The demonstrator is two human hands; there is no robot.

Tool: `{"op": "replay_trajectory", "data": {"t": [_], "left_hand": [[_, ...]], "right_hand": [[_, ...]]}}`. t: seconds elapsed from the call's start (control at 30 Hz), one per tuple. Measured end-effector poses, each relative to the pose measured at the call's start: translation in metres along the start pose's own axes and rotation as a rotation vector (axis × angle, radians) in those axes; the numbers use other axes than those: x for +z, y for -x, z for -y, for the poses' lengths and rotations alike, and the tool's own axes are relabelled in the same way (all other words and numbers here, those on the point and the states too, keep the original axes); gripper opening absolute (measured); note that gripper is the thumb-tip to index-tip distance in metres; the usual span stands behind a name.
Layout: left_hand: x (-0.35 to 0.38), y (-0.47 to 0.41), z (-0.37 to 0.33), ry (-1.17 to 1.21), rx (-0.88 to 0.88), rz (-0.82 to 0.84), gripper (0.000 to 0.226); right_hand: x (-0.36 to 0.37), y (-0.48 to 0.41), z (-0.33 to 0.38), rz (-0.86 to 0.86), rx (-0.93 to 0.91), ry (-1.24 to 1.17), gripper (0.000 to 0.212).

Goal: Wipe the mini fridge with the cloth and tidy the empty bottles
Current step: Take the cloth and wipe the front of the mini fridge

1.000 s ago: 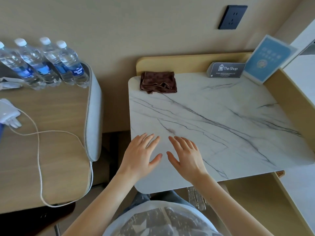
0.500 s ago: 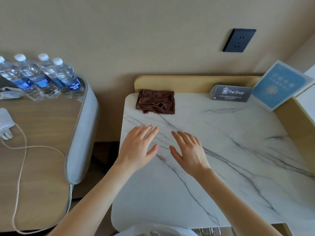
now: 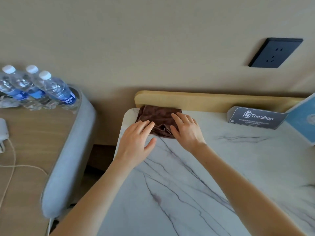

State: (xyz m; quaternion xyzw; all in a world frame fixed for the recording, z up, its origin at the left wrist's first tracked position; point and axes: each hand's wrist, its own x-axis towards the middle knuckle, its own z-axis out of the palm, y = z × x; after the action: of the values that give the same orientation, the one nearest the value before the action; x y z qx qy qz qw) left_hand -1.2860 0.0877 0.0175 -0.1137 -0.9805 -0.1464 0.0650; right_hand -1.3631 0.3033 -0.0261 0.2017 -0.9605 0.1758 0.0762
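The white marble table [image 3: 255, 159] carries a folded brown cloth [image 3: 156, 115] in its back left corner and a grey "The Shop" sign [image 3: 257, 117] — the wooden table [image 3: 34, 133] alongside holds water bottles [image 3: 56, 89] and a white cable [image 3: 22, 166].

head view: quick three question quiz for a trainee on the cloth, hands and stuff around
1. True or false: the left hand and right hand reach the cloth with fingers straight.
2. How many white caps show on the bottles? A one, B three, C six.
3. Fill in: the grey sign on the marble top reads "The ____".
Key: 1 true; 2 B; 3 Shop.
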Motion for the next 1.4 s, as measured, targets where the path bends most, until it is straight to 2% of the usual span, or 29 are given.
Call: {"op": "replay_trajectory", "data": {"t": [0.17,0.27,0.5,0.67,1.0,1.2,1.4], "left_hand": [[0.016,-0.016,0.008,-0.017,-0.039,0.009,0.055],[0.025,-0.018,0.013,-0.025,-0.06,0.04,0.056],[0.038,-0.017,0.021,-0.026,-0.061,0.062,0.055],[0.041,-0.01,0.022,-0.004,-0.058,0.089,0.056],[0.025,0.047,0.016,0.031,-0.012,0.112,0.056],[0.027,0.116,-0.006,0.045,0.121,0.167,0.055],[0.027,0.181,-0.024,0.088,0.157,0.186,0.054]], "right_hand": [[0.043,-0.035,-0.017,0.037,-0.079,0.009,0.049],[0.06,-0.048,-0.023,0.09,-0.097,0.042,0.052],[0.071,-0.054,-0.029,0.125,-0.066,0.035,0.061],[0.075,-0.032,-0.023,0.089,0.003,-0.05,0.058],[0.062,0.081,0.013,0.058,0.137,-0.096,0.056],[0.049,0.174,0.045,0.051,0.202,-0.072,0.056],[0.038,0.257,0.084,0.04,0.301,-0.026,0.057]]}}
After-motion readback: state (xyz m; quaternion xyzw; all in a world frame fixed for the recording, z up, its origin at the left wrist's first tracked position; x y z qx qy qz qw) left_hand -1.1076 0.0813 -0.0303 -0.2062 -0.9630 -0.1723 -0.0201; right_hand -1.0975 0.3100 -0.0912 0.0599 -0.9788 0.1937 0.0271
